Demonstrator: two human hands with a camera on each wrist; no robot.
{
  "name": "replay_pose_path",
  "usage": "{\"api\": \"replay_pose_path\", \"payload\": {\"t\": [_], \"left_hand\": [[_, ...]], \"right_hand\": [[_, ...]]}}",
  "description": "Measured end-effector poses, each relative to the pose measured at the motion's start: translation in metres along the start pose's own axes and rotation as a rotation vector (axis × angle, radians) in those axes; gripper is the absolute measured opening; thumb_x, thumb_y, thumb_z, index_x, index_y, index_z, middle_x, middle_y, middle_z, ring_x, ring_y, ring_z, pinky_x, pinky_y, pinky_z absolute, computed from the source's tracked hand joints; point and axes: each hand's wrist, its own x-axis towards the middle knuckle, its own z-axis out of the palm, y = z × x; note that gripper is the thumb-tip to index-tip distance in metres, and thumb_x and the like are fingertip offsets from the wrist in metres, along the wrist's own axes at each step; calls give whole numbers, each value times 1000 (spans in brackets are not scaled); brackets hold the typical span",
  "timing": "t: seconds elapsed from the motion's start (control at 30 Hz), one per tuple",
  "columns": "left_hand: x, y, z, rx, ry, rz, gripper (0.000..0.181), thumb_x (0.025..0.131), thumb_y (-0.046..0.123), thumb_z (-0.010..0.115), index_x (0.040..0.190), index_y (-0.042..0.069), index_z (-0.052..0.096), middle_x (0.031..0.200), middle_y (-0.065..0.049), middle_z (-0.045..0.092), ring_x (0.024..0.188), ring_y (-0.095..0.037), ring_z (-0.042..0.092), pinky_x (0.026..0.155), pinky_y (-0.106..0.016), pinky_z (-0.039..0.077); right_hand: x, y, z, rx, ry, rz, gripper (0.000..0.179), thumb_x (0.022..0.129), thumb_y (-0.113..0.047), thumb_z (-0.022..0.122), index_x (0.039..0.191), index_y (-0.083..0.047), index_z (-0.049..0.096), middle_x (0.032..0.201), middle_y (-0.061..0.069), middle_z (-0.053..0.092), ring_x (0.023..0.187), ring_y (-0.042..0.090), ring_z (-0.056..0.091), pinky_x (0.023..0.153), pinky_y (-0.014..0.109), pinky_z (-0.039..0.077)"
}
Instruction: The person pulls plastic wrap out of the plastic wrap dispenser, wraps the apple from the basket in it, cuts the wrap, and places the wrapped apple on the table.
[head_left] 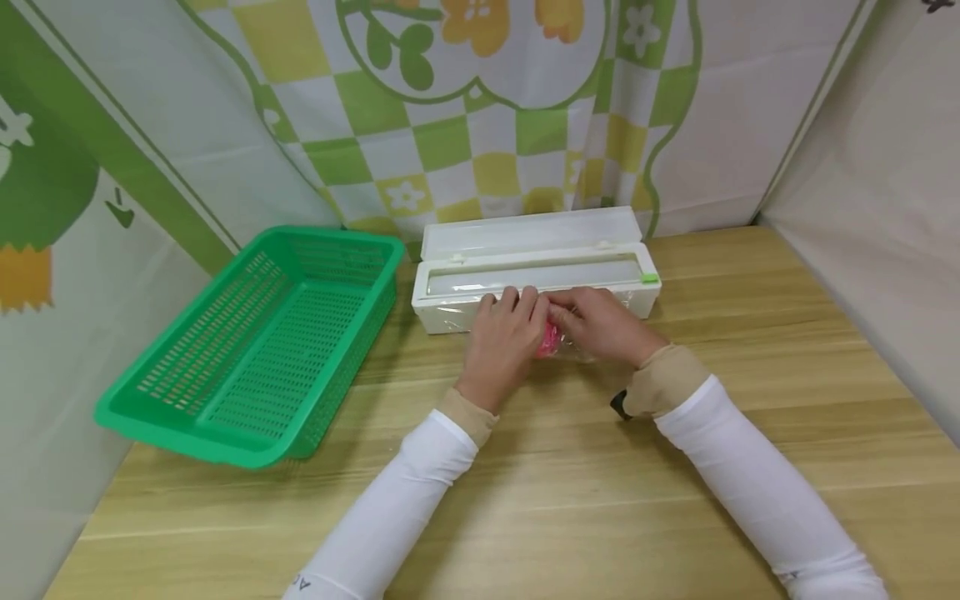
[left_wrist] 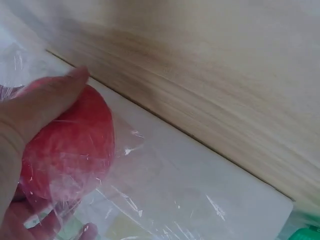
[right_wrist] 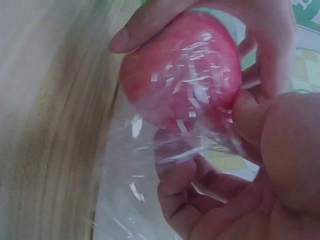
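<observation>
Both hands meet at the front of a white cling film dispenser (head_left: 450, 317), whose lid stands raised. My left hand (head_left: 506, 342) grips a red apple (right_wrist: 180, 75), its thumb lying across the fruit in the left wrist view. Clear cling film (right_wrist: 132, 165) covers the apple and trails off it in wrinkled sheets. With thumb and fingers, my right hand (head_left: 603, 325) pinches the film close beside the apple. From the head view only a small pink part of the apple shows between the hands.
A green plastic basket (head_left: 300, 433) stands on the wooden table (head_left: 540, 517) to the left. A green slider (head_left: 649, 278) sits at the dispenser's right end. Behind hangs a checked cloth (head_left: 442, 142), with pale walls at both sides.
</observation>
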Motion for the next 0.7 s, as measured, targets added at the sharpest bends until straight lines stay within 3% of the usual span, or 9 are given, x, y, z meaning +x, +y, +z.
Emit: {"api": "replay_pose_path", "payload": {"t": [0.07,0.2,0.3,0.37,0.47,0.57,0.7], "left_hand": [[2,1,1,6,24,2,8,104,19,61,109,13,63,101,-1,60,93,-22,61,80,-35,52],[6,0,-3,-54,24,-9,16,97,18,72,111,12,68,101,-2,65,95,-23,64,83,-37,54],[8,-3,-8,-98,0,-18,31,89,22,83,115,12,72,104,-3,69,96,-25,67,84,-38,56],[11,-4,-12,-119,-31,-19,36,86,23,86,118,11,73,107,-4,71,96,-26,68,84,-38,57],[14,-4,-17,-166,-106,-22,44,85,25,88,122,9,73,113,-6,71,98,-28,67,85,-39,57],[17,-6,-21,-213,-167,-34,47,83,24,89,124,8,72,117,-7,69,98,-29,65,84,-39,56],[19,-9,-23,-247,-195,-48,51,79,29,92,121,8,72,115,-7,68,97,-30,65,81,-40,56]], "right_hand": [[-3,0,-5,17,-36,3,38,110,-22,56,143,-7,65,121,12,78,95,23,68,90,44,55],[-13,5,-28,92,-103,30,46,106,-23,64,150,-10,59,125,16,77,110,28,74,95,47,58],[-23,14,-52,101,-44,67,43,104,-21,68,145,-10,62,121,15,77,112,30,74,90,39,59],[-30,26,-68,81,17,106,46,101,-15,68,146,-9,61,128,16,73,118,32,70,91,40,57],[-37,46,-84,-6,58,167,72,92,-9,70,159,-12,45,152,22,53,140,41,51,107,56,48],[-36,68,-84,-54,25,160,105,82,-6,79,168,-10,21,168,27,26,154,49,26,121,72,28],[-24,87,-74,-81,6,111,133,74,-15,94,170,-11,2,171,29,17,158,50,17,127,70,18]]}}
